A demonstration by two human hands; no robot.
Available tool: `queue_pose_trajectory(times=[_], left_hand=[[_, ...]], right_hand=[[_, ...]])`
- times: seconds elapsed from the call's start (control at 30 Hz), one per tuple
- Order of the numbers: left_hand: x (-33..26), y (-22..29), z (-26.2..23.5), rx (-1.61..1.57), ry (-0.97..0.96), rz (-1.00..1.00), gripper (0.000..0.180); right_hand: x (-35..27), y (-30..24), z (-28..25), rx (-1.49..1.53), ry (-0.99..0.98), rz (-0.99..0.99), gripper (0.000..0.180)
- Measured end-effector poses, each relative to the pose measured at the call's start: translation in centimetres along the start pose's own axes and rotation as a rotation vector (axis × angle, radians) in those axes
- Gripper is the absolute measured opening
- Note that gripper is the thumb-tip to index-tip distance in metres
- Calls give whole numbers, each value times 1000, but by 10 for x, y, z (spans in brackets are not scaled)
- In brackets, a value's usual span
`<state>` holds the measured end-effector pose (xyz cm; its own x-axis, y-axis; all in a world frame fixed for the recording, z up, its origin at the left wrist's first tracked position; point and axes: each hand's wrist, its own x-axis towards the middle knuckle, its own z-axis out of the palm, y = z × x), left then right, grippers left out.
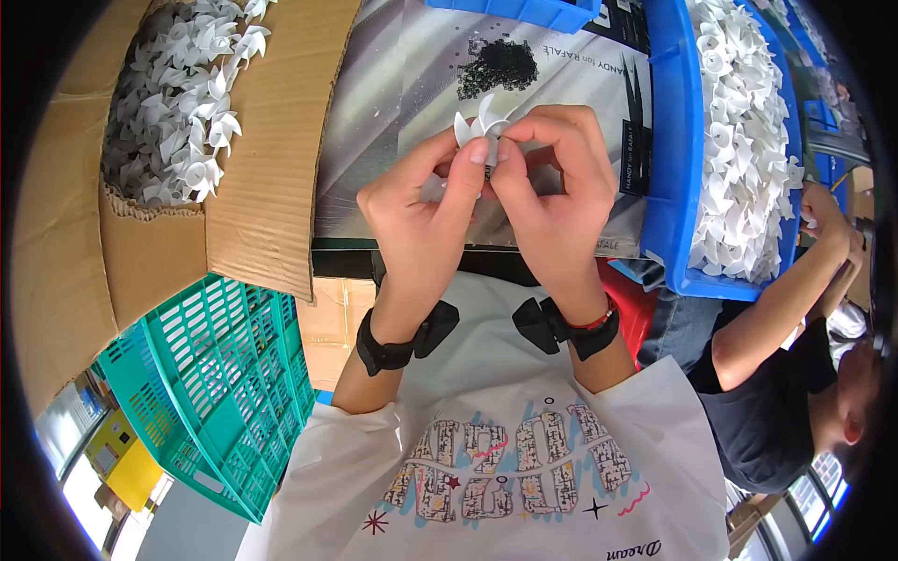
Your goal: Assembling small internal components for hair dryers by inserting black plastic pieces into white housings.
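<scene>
A small white plastic fan blade (487, 118) is pinched between my two hands above the near part of the work surface, its curved vanes pointing up and away from me. My left hand (421, 194) grips it from the left, the thumb pressed close to its hub. From the other side, my right hand (557, 192) is closed on it with thumb and index finger. The fingers hide most of the hub, so whether a small part sits there I cannot tell. Beyond my fingertips lies a loose pile of tiny black rings (505, 65).
An open cardboard box (267, 122) of white fan blades (182, 103) stands left, above a green crate (234, 374). At right, a blue bin (675, 122) holds more blades (739, 150); another blue bin (524, 9) is at the far edge. A co-worker (776, 402) sits at right.
</scene>
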<state>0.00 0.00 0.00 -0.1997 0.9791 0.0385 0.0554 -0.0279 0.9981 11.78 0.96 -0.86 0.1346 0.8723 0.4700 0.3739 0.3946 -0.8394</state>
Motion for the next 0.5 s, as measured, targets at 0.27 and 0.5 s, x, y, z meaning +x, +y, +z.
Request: queue_pose_trajectory(times=[0.27,0.5], left_hand=[[2,-5,2,44,7,63,21],[0,-10,-2,133,-36,161,22]], right_hand=[[1,3,-5,-172,14,-140,14],[15,-8,-17,-41,-167,25,14]])
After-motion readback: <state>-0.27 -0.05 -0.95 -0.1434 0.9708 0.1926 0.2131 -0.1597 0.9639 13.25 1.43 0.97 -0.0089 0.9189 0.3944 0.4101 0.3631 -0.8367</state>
